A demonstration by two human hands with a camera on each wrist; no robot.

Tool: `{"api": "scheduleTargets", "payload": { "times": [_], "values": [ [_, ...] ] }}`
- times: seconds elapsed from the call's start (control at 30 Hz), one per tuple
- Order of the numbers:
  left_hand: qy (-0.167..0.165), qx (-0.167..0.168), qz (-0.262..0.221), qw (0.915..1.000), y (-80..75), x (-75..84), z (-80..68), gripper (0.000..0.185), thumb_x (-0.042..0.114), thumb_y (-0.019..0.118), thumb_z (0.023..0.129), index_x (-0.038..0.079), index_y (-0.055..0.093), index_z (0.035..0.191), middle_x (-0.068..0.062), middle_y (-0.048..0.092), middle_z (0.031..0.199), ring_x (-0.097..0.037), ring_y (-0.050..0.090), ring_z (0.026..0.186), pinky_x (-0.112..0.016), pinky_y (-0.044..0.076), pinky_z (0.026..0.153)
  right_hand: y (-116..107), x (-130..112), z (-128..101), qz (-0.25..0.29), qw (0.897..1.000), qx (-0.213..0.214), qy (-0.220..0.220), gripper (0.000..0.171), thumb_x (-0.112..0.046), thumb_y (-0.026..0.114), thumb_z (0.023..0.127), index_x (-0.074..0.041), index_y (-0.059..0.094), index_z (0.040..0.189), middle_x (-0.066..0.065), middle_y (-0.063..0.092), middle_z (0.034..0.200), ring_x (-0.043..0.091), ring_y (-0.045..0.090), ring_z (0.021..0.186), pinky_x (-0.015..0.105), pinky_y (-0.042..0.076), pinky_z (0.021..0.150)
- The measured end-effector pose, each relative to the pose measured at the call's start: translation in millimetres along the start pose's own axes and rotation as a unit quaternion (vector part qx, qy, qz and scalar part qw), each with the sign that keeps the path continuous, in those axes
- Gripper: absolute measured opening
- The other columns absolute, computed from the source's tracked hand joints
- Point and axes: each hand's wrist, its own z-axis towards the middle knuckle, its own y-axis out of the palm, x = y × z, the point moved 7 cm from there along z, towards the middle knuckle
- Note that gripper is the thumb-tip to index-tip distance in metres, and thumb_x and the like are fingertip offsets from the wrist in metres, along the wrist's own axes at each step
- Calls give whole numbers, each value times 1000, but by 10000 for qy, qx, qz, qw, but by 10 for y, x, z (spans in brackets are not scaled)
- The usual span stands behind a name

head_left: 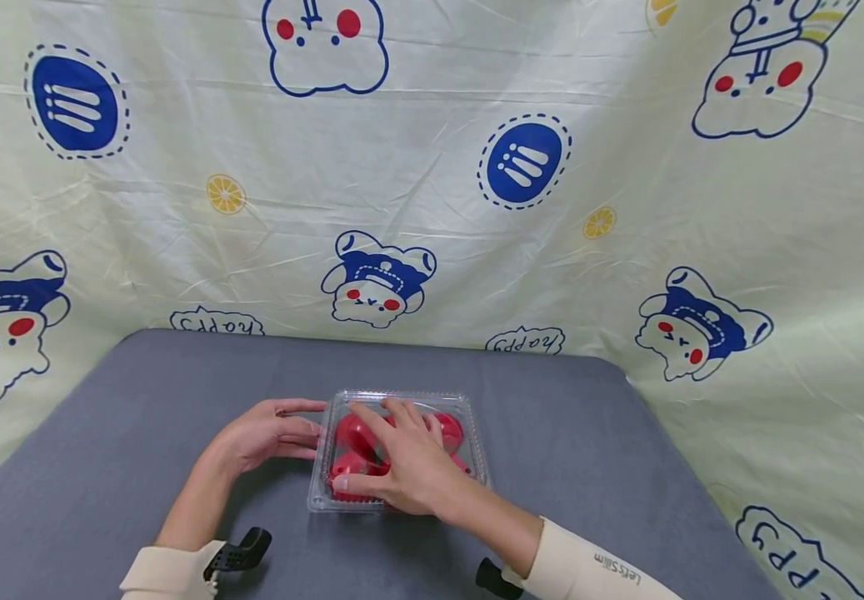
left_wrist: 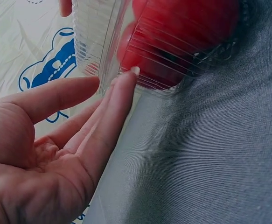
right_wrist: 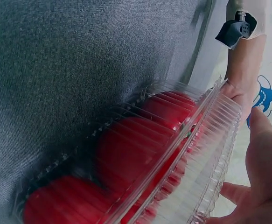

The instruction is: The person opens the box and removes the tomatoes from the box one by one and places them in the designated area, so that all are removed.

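Note:
A clear plastic clamshell box [head_left: 319, 493] sits on the grey table, its ribbed lid [right_wrist: 215, 154] over the base. Several glossy red round fruits, which look like tomatoes [right_wrist: 133, 144], show through its walls. Against the box's left side, my left hand [head_left: 270, 435] reaches with nearly straight fingers, the fingertips [left_wrist: 129, 81] at the wall near the rim. My right hand [head_left: 417, 467] lies spread over the top of the lid, thumb toward the front left, hiding part of the fruit. Neither hand is curled round anything.
The grey cloth-covered table [head_left: 566, 467] extends around the box on all sides. Behind it hangs a pale printed curtain [head_left: 432, 183] with cartoon bears and orange slices. Dark camera mounts [head_left: 247, 550] are strapped to both wrists over beige sleeves.

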Motion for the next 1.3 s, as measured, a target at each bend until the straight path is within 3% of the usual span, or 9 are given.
{"api": "scheduleTargets", "payload": {
  "times": [0.17, 0.7, 1.3],
  "values": [
    [89, -27, -76, 9999, -1, -6, 2, 63, 11, 66, 97, -8, 38, 150, -11, 76, 109, -22, 74, 98, -42, 61, 88, 22, -18, -6, 93, 9999, -79, 13, 93, -66, 74, 79, -41, 31, 158, 7, 38, 158, 29, 33, 146, 67, 27, 117],
    [136, -37, -408, 9991, -5, -75, 5, 65, 5, 67, 94, -6, 39, 151, -7, 77, 107, -19, 75, 94, -38, 62, 88, 113, -142, -24, -212, 9992, -68, -323, 95, -65, 75, 78, -37, 32, 158, 5, 45, 150, 27, 35, 143, 65, 30, 114],
    [80, 191, -475, 9987, 20, -75, 0, 65, 6, 72, 91, -3, 44, 149, -5, 75, 113, -19, 74, 96, -38, 62, 86, 230, -149, -35, -668, 9970, 47, -380, 92, -68, 72, 77, -35, 37, 156, 6, 44, 152, 28, 37, 141, 65, 31, 117]
  ]
}}
